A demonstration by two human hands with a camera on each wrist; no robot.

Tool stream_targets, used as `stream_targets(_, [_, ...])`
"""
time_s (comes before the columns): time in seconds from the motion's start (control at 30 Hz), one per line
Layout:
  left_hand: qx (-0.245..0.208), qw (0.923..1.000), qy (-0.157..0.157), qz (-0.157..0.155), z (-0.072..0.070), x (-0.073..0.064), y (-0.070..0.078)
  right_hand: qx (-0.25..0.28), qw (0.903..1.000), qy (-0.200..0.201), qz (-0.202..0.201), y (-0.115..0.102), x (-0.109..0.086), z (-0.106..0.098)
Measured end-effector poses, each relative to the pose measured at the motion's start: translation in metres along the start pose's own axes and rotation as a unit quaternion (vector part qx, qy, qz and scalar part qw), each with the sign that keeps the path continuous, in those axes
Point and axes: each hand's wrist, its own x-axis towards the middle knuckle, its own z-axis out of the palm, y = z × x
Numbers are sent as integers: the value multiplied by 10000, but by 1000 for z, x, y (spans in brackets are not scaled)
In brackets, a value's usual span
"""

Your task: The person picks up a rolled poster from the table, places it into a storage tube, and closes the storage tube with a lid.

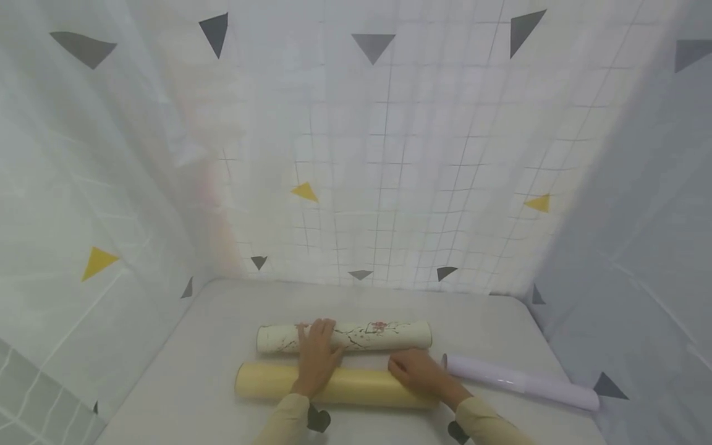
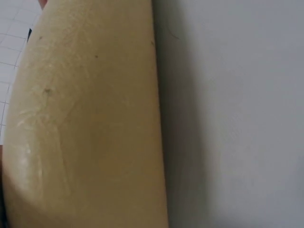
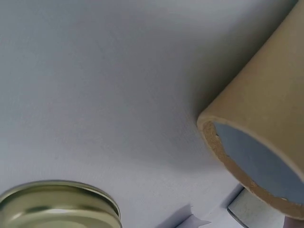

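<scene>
In the head view, my left hand [image 1: 318, 351] rests across a white roll printed with blossom branches [image 1: 356, 337], its fingers spread over the top and its thumb at the near side. That wrist crosses a yellow roll [image 1: 361, 386] lying parallel and nearer to me; the roll [image 2: 90, 114] fills much of the left wrist view. Over the yellow roll's right part is my right hand [image 1: 419, 371], with bent fingers whose tips are hidden; I cannot tell whether they pinch it. The right wrist view shows a roll's open end with a thick cardboard core [image 3: 223, 152].
A lilac roll [image 1: 523, 380] lies slanted at the right, one end beside my right hand. A gold-coloured round metal rim [image 3: 61, 204] shows low in the right wrist view. White curtains with triangles [image 1: 356, 154] surround the light table [image 1: 183, 358].
</scene>
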Motion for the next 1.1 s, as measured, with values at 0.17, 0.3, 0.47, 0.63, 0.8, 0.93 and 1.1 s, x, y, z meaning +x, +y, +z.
stream_targets(0.17, [381, 9988, 39, 309, 0, -3, -5, 169, 9999, -4, -31, -3, 2, 2])
stream_targets(0.3, [519, 9979, -137, 365, -2, -3, -9, 192, 9997, -66, 135, -4, 4, 2])
stream_targets(0.47, [527, 9971, -216, 513, 2, -4, -11, 31, 9989, -23, 458, -4, 5, 1])
stream_targets(0.63, [172, 9951, 175, 962, 8, -4, -10, -78, 9977, 39, 678, -2, 4, 0])
stream_targets(0.8, [-93, 9906, 321, 1327, 6, -4, -1, -52, 9961, 83, 875, 1, 5, -1])
stream_targets(0.93, [-426, 9882, -348, 1428, 3, -7, 4, 40, 9959, 137, 888, 2, 6, -2])
stream_targets(1.1, [-619, 9676, -1775, 1684, 4, -9, 2, 71, 9970, 327, 703, 1, 7, 0])
